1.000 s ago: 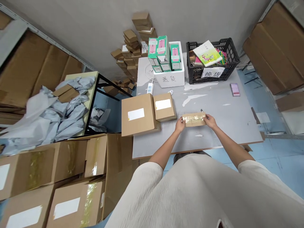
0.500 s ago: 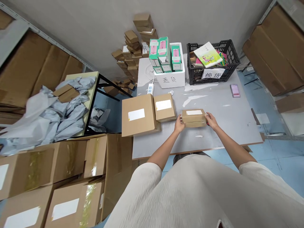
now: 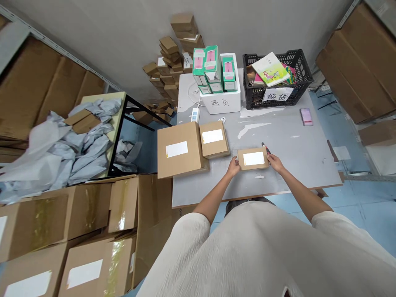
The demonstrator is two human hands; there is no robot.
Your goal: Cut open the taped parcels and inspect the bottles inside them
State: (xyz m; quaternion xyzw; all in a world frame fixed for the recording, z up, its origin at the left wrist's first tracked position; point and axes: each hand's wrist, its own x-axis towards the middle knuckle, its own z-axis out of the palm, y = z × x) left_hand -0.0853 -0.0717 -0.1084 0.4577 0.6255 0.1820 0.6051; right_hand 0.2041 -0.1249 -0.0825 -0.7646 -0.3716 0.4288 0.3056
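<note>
A small flat cardboard box (image 3: pixel 244 165) with a white label on top lies on the grey table, close to its front edge. Its left end is gripped by my left hand (image 3: pixel 233 166), with the fingers curled against the side. At the opposite end, my right hand (image 3: pixel 275 162) is closed around a slim red-and-black utility knife (image 3: pixel 265 147), whose dark tip points away from me. That hand is right beside the box's right edge; whether its fingers touch the cardboard is hard to tell. Left of the box sit a medium labelled carton (image 3: pixel 214 148) and a larger one (image 3: pixel 177 165).
At the table's back stand a white foam bin (image 3: pixel 224 104) of green-and-pink boxes and a black crate (image 3: pixel 297 93) of books. A power strip (image 3: pixel 195 114) and a phone (image 3: pixel 306 117) lie on the table (image 3: pixel 309 165). Large cartons (image 3: pixel 89 231) crowd the lower left.
The small box was tilted up, showing its front side; now it lies flatter with its label facing up. The knife now shows plainly in my right hand.
</note>
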